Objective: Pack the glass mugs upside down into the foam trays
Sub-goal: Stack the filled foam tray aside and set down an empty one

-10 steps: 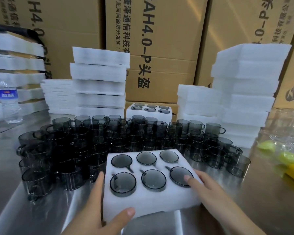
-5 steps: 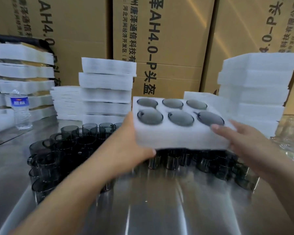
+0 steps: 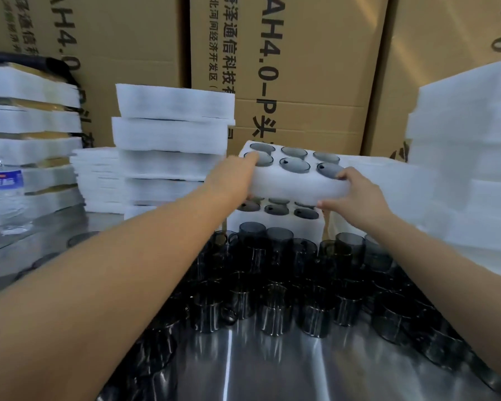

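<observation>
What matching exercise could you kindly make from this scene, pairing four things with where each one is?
Things:
1. upper tray
2. lower tray
3. bottle
4. loose mugs

Places:
A. at the far left edge of the view
B. gripped by the left hand and the right hand
C. standing on the steel table, nearest the camera
D. resting behind the loose mugs, under the other tray

Pairs: 1-B, 2-D, 3-A, 4-C.
</observation>
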Available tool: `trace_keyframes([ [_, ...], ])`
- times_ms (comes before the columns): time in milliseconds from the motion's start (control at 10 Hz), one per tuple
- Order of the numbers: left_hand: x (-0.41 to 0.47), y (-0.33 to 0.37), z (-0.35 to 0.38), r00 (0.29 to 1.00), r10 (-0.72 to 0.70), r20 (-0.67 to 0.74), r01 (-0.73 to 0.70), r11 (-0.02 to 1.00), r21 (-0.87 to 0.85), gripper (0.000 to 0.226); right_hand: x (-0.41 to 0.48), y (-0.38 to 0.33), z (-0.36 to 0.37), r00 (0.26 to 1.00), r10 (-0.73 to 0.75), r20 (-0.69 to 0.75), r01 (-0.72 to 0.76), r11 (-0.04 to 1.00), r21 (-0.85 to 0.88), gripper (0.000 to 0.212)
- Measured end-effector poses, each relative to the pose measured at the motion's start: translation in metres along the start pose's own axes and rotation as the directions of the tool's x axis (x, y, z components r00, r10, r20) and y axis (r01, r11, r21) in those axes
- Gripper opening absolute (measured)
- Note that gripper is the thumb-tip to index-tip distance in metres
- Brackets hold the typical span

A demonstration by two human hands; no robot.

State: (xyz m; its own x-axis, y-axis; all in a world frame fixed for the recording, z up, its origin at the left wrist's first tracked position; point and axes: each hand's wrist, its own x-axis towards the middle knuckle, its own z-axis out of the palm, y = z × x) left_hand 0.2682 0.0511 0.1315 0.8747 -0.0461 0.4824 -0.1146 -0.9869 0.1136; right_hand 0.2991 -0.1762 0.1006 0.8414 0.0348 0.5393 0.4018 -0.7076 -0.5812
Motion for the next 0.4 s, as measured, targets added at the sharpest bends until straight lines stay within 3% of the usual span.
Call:
trace_keyframes([
  [100, 0.016, 0.009, 0.021, 0.997, -0.068, 0.025, 0.065, 0.994, 0.09, 0.058, 0.025, -0.001, 0.013, 0.999, 0.038, -0.012, -0.039, 0.995, -0.093, 0.058],
  [200, 0.03, 0.006, 0.037, 0.981, -0.171, 0.087, 0.171, 0.985, 0.01, 0.042, 0.034, 0.001, 0.029, 0.995, 0.079, 0.053, -0.069, 0.982, -0.175, 0.057],
  [300, 0.037, 0.003, 0.055, 0.956, -0.224, 0.187, 0.224, 0.974, 0.024, 0.055, 0.037, 0.013, 0.045, 0.975, 0.164, 0.147, -0.132, 0.97, -0.206, 0.064],
  [400, 0.028, 0.007, 0.054, 0.947, -0.227, 0.229, 0.25, 0.965, -0.079, 0.061, 0.033, 0.014, 0.044, 0.968, 0.173, 0.181, -0.121, 0.957, -0.265, 0.073],
])
